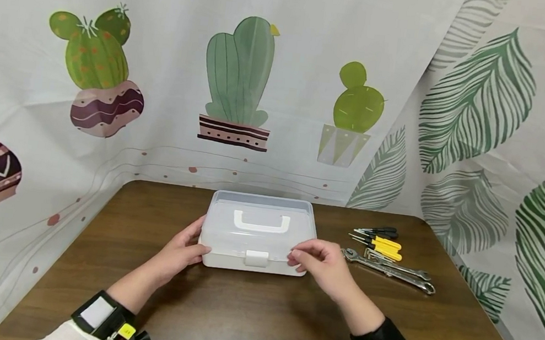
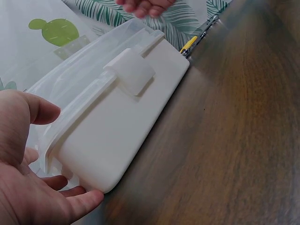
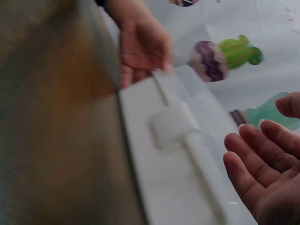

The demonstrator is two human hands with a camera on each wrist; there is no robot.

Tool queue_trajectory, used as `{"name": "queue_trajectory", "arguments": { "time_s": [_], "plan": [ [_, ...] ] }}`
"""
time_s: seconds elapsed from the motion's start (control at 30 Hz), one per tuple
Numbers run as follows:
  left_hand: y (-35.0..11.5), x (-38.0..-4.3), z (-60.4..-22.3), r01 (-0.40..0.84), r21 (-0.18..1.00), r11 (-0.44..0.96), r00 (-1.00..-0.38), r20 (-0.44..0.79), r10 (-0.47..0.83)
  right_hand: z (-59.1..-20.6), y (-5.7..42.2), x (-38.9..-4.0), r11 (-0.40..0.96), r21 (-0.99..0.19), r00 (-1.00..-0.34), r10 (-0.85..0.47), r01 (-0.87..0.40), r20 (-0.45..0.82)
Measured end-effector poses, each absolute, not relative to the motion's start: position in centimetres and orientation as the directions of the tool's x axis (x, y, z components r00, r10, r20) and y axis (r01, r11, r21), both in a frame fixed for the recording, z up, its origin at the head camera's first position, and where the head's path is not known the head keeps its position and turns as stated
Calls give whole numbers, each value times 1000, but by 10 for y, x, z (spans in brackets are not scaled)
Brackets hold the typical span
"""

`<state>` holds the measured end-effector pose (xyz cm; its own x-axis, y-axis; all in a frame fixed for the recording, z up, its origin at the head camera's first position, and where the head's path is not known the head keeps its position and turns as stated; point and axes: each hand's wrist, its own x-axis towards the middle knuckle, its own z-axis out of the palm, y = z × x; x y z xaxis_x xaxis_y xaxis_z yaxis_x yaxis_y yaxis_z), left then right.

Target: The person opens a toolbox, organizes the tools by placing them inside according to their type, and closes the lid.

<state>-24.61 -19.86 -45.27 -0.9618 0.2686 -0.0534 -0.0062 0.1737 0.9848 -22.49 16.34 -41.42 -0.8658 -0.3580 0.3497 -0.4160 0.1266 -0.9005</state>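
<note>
A white plastic box with a translucent lid, a white top handle and a front latch stands on the table, its lid down. My left hand holds the box's left end, thumb near the front corner and fingers along the side. In the left wrist view, fingertips reach its lower corner. My right hand is by the front right corner, fingers bent in the head view. The right wrist view shows that hand with fingers spread and apart from the box.
Right of the box on the brown wooden table lie yellow-handled screwdrivers, black-handled ones, hex keys and metal wrenches. A patterned cloth with cacti hangs behind the table.
</note>
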Motion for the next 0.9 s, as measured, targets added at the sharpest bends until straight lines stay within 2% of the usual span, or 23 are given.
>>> {"name": "queue_trajectory", "arguments": {
  "time_s": [0.23,0.43,0.57,0.9],
  "plan": [
    [-199,-246,-452,-18,983,185,-962,-67,264,-436,141,-224,94,-989,-917,-394,-111,66],
    [-200,-245,-451,-23,981,193,-962,-74,263,-450,131,-221,91,-989,-916,-373,120,-145],
    [-200,-244,-451,-21,980,196,-962,-73,262,-456,123,-219,72,-977,-909,-356,202,-214],
    [-201,-246,-451,-12,979,205,-959,-69,273,-465,107,-217,-88,-931,-889,-341,355,-307]
  ]
}}
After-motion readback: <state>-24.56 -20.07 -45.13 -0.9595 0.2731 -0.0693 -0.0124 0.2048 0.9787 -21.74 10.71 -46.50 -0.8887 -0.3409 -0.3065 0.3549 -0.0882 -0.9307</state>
